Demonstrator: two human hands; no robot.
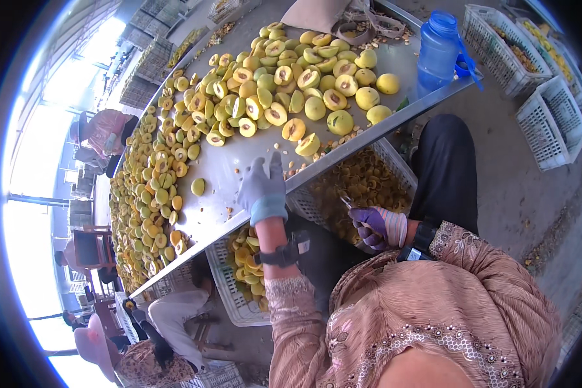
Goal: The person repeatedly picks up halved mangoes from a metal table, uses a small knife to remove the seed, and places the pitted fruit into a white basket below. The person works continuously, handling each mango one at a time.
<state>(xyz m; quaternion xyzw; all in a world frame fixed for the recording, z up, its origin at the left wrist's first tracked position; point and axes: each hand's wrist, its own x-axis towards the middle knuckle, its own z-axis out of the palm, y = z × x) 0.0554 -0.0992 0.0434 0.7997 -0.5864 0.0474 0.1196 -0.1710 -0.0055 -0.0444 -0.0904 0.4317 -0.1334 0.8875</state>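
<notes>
My left hand point(262, 187), in a pale grey glove, is over the near edge of the metal table point(233, 155). Its fingers are stretched out, with nothing visible in them. Lower and to the right, my right hand point(378, 227), in a purple glove with a striped cuff, is closed around a small metal-tipped tool point(346, 200); its exact kind is unclear. Beyond my left hand, halved yellow-green stone fruits point(276, 114) are heaped on the table, many with the brown hollow facing up. Two of these halves, one being a cut half point(308, 144), sit closest to the table edge.
Below the table edge stand a crate of brownish-yellow pieces point(362, 184) and a white crate point(255, 317) holding fruit halves. A blue plastic bottle point(436, 55) stands at the table's right corner. White crates point(553, 123) line the right floor; other people point(142, 362) sit at the left.
</notes>
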